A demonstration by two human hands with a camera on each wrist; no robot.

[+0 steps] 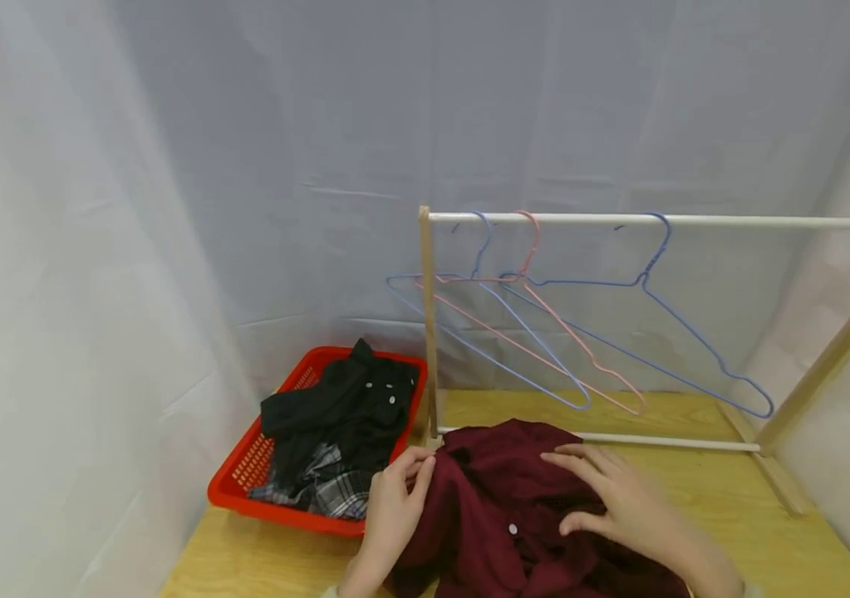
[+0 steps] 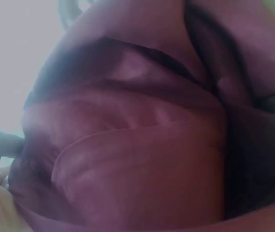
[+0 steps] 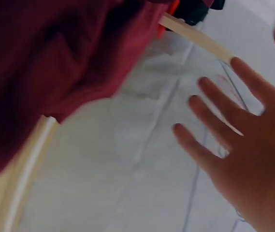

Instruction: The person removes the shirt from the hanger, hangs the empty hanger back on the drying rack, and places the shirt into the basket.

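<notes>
Left hand point(image 1: 393, 498): at the near left edge of the maroon shirt point(image 1: 499, 515), fingers and thumb pinching the cloth near its far-left corner. The left wrist view shows only blurred maroon folds close to the lens.

Right hand point(image 1: 619, 502): laid flat on top of the maroon shirt, fingers straight and spread, pressing rather than gripping. The right wrist view shows the same spread fingers point(image 3: 209, 159) with the cloth off to one side.

Maroon shirt: lying crumpled on the wooden counter point(image 1: 768, 531), near the person, its far edge touching the lower bar of the wooden rack point(image 1: 428, 324). One white button shows on its front. No hanger is inside it.

Hangers: three wire ones on the rack's top rail, all bare. Left blue hanger point(image 1: 484, 332), pink hanger point(image 1: 544, 332), right blue hanger point(image 1: 664, 324).

Red basket point(image 1: 245, 473): on the counter's left, just beside the rack post, holding a black garment point(image 1: 342, 407) over a plaid garment point(image 1: 327, 486).

Progress, as judged: early. One shirt is out of the basket and being spread; it appears not yet hung. At least two garments remain in the basket.

Surroundings: white sheeting point(image 1: 133, 208) behind and to both sides.
</notes>
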